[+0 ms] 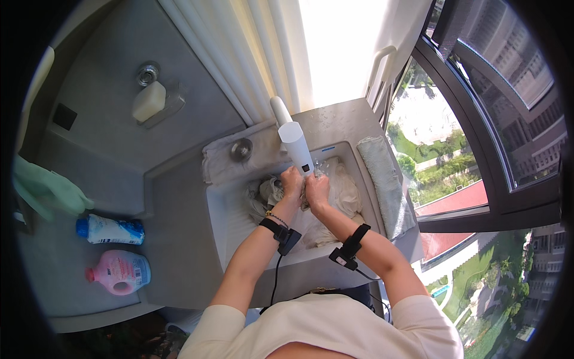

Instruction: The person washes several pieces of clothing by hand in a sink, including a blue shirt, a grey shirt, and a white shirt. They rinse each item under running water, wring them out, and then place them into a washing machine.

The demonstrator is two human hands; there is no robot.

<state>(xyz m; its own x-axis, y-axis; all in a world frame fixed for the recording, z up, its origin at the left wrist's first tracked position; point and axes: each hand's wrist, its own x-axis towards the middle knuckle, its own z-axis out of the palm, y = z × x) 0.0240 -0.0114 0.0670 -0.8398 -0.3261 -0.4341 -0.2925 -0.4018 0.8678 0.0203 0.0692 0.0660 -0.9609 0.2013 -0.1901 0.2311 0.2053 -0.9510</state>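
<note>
Both fists are close together under the white faucet [297,146], over a white sink [231,229]. My left hand [292,183] and my right hand [317,190] grip a wet piece of cloth [305,204], mostly hidden between them. Water splashes beside the spout, above my right hand. Grey and white fabric [270,190] lies in the basin left of my hands. More pale, wet fabric [344,190] is heaped on the right side of the basin.
A folded towel [386,188] lies along the sink's right rim. Behind the basin, a metal drain stopper [241,149] rests on a white cloth [215,164]. Detergent bottles [119,229] [123,272] are at left, below a wall-mounted soap bar [149,102]. An open window [475,134] is at right.
</note>
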